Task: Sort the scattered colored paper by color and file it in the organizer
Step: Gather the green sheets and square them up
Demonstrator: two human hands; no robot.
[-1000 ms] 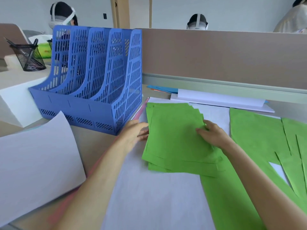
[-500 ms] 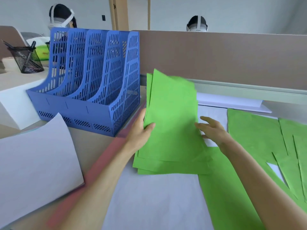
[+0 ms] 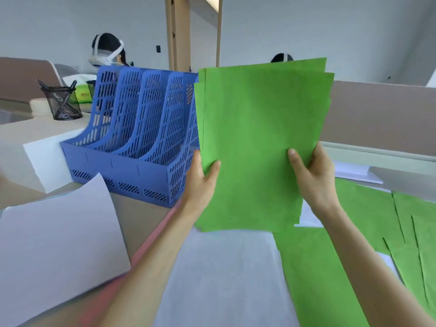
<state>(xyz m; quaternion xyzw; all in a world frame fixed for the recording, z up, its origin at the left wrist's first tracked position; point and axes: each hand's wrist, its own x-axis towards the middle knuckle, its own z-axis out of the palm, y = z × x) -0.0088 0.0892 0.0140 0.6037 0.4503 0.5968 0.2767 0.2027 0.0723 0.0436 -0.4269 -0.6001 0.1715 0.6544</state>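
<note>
A stack of green paper (image 3: 257, 138) stands upright above the desk, held by both hands. My left hand (image 3: 200, 180) grips its lower left edge, thumb on the front. My right hand (image 3: 311, 178) grips its lower right edge the same way. The blue perforated organizer (image 3: 132, 138) with several slots stands just left of the stack; its slots look empty from here. More green sheets (image 3: 368, 232) lie flat on the desk at the right. White sheets (image 3: 224, 274) lie below the stack, and a pink sheet (image 3: 151, 246) shows under my left forearm.
A curled white sheet (image 3: 59, 246) lies at the front left. A white block (image 3: 44, 161) sits left of the organizer, and a black mesh pen cup (image 3: 62, 103) stands behind it. A brown partition (image 3: 382, 114) closes the desk's far side. People with headsets sit beyond.
Both hands gathered the green stack off the desk and raised it upright next to the organizer. The view tilted upward.
</note>
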